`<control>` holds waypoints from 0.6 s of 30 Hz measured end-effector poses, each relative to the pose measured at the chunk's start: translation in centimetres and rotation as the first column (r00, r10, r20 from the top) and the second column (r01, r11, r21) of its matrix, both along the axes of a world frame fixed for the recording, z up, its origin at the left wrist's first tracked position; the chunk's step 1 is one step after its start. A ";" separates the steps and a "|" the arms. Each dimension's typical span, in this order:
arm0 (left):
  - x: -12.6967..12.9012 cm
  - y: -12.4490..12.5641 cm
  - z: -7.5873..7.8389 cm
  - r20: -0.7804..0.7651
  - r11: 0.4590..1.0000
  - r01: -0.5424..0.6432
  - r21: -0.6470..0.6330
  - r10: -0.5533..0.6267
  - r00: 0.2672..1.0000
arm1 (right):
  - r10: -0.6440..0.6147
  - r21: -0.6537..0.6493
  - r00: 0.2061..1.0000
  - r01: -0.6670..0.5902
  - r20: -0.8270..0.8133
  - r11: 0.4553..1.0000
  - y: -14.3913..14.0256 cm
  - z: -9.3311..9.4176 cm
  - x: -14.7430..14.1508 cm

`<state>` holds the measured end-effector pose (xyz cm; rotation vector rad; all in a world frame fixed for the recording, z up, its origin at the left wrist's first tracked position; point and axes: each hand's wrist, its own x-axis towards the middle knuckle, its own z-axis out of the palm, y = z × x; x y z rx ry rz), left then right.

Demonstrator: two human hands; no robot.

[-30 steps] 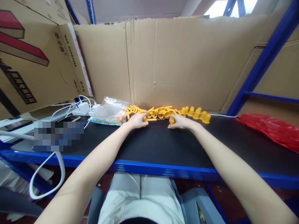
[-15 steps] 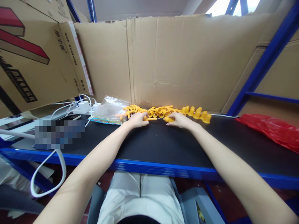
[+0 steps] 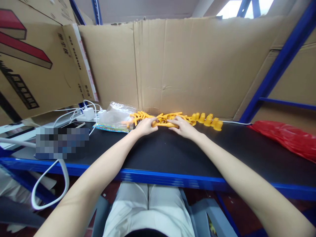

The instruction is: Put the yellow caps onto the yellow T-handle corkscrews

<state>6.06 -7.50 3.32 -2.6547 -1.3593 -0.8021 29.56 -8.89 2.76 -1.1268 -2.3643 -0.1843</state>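
Observation:
My left hand (image 3: 147,126) is closed round the left end of a yellow plastic rod-like piece (image 3: 161,124), thumb at the near side. My right hand (image 3: 183,127) pinches a second yellow plastic piece (image 3: 172,125), held level and end to end with the first. They appear to meet between my hands; whether they are joined I cannot tell. Just behind lie yellow cup-shaped pieces (image 3: 169,117), partly hidden by my fingers. A heap of yellow branched pieces (image 3: 143,115) lies beyond my left hand.
Yellow stepped cups (image 3: 217,124) stand in rows to the right on the black tabletop (image 3: 170,154). A clear plastic bag (image 3: 118,113), white chargers (image 3: 88,113) and cables lie left. A red plastic bag (image 3: 283,136) is far right. A cardboard wall (image 3: 197,65) closes the back.
My right hand has moved left toward my left hand. The gap between the two yellow pieces, where a thin spring showed, has closed. My left hand has barely moved.

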 end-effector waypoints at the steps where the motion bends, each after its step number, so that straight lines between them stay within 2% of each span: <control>1: 0.0 0.0 0.0 -0.001 1.000 -0.002 0.005 0.003 1.000 | 0.001 -0.010 1.000 -0.001 0.001 1.000 0.0 -0.1 0.0; 6: -0.2 0.0 0.2 -0.014 1.000 -0.031 0.005 0.031 0.999 | 0.048 -0.054 0.991 -0.055 -0.123 0.997 0.6 -0.2 0.3; 8: -0.4 0.1 0.2 -0.015 0.999 -0.053 0.002 0.053 0.998 | 0.070 -0.154 0.967 -0.110 -0.244 0.982 0.9 -0.2 0.7; 10: -0.5 0.1 0.3 -0.021 0.997 -0.072 0.000 0.072 0.997 | 0.060 -0.279 0.920 -0.179 -0.388 0.943 1.2 -0.2 1.0; 13: -0.6 0.1 0.3 -0.021 0.997 -0.074 0.034 0.074 0.997 | -0.008 -0.384 0.844 -0.235 -0.536 0.893 1.3 -0.1 1.2; 18: -0.4 -0.1 0.4 0.015 0.994 -0.071 0.081 0.070 0.997 | -0.178 -0.516 0.752 -0.240 -0.634 0.822 1.1 0.2 0.6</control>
